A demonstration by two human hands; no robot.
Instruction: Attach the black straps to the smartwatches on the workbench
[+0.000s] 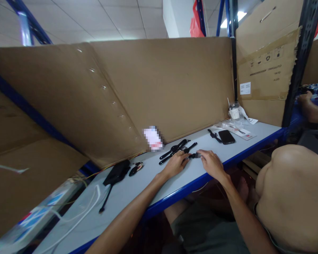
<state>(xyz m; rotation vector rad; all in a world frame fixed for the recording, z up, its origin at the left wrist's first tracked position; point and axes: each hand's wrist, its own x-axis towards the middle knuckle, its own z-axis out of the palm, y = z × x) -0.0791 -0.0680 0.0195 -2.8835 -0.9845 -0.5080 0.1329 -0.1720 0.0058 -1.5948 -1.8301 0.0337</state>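
A small black wristwatch lies low over the grey table between my two hands. The fingers of my left hand are curled in at its left end. At the other end, my right hand pinches a greyish, shiny part, too small to make out. More black watches with straps lie side by side just beyond my left hand, partly covered by it. Farther right, another black watch rests beside a dark phone.
Cardboard panels wall the back and sides of the blue-edged table. A black case with a short cable, small dark round pieces and a white cable lie left. Plastic bags and a cup stand back right. Another person sits right.
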